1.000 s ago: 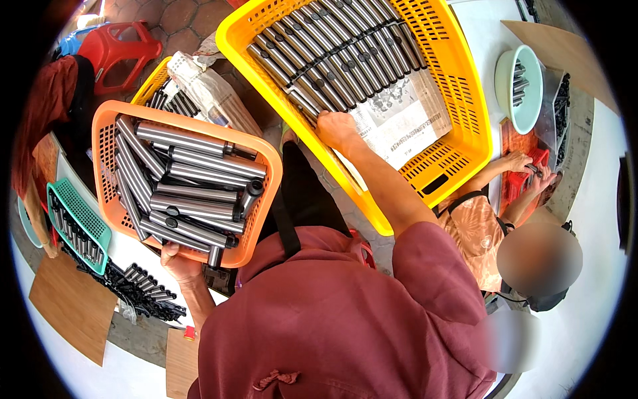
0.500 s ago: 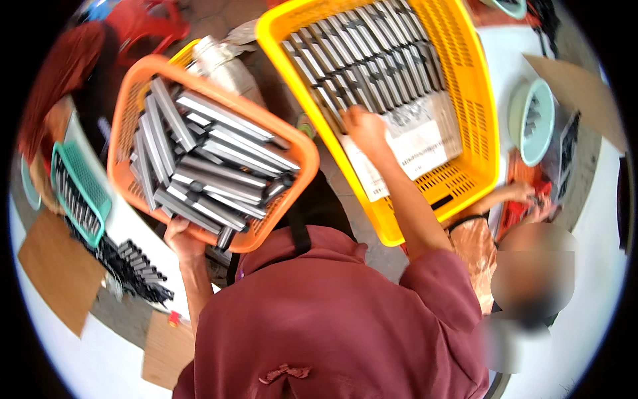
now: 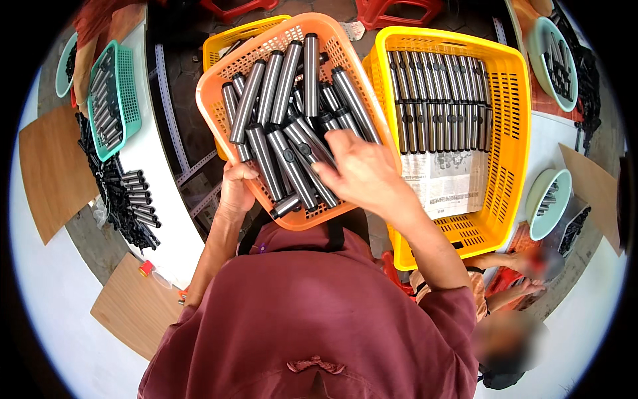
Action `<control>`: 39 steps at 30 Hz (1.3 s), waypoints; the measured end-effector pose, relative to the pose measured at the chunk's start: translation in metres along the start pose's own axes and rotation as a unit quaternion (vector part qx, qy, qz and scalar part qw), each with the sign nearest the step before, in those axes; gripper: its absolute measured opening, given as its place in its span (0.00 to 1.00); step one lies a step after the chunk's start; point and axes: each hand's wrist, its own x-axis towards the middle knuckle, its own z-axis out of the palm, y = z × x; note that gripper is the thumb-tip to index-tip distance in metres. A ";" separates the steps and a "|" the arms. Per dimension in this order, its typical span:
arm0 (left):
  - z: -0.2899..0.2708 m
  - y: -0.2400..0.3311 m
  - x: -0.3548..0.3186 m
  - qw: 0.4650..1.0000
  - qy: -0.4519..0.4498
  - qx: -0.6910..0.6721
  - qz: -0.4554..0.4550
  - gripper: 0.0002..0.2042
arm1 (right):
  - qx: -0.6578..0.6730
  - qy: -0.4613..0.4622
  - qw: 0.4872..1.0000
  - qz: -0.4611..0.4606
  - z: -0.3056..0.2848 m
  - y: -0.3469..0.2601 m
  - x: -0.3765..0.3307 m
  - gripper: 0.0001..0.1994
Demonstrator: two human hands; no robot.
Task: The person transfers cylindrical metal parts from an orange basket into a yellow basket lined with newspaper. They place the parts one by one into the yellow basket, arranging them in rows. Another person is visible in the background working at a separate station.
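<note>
My left hand [image 3: 237, 189] grips the near left rim of an orange plastic basket [image 3: 218, 120]. A loose heap of silver tubes [image 3: 270, 90] with black end caps lies in it at mixed angles. My right hand [image 3: 365, 169] is over the right side of this basket, thumb and forefinger apart at the tubes; no tube shows held between them. To the right stands a larger yellow crate [image 3: 518, 133], where similar tubes [image 3: 438, 126] lie side by side in two rows beside a sheet of printed paper [image 3: 448, 186].
On the left table are a green basket [image 3: 133, 100] of tubes, a pile of black parts [image 3: 109, 199] and brown boards [image 3: 56, 173]. Pale green bowls [image 3: 550, 203] stand at the right near another person's hands [image 3: 528, 286]. Red stools [image 3: 399, 12] are beyond the crate.
My right hand has moved from the yellow crate's tubes to those in the orange basket. In the view, the orange basket has shifted right and the crate right and slightly down.
</note>
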 end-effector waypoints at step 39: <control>-0.013 0.006 -0.010 0.998 0.033 -0.047 -0.017 0.26 | -0.124 0.220 0.912 0.324 0.089 0.268 -0.071 0.12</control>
